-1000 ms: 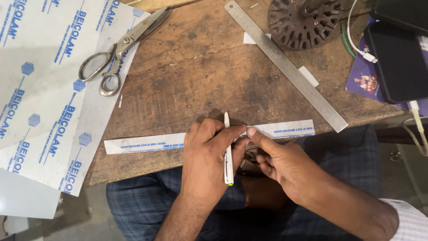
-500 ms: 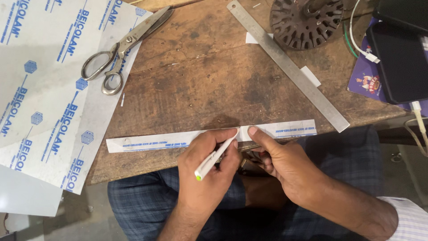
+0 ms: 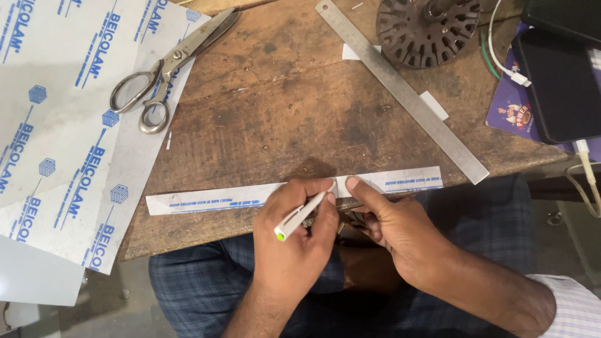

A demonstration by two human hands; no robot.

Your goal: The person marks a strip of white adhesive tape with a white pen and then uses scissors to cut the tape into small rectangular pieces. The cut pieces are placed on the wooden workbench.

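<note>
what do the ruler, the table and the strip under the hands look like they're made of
Ruler: likely steel, a flat grey strip with a dull sheen.
Table: wood, worn and stained, grain showing.
Strip: thin white sheet, paper or plastic film; the look leaves it open.

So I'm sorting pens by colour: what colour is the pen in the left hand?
White, with a bright green end, the pen in the left hand; head view.
</note>
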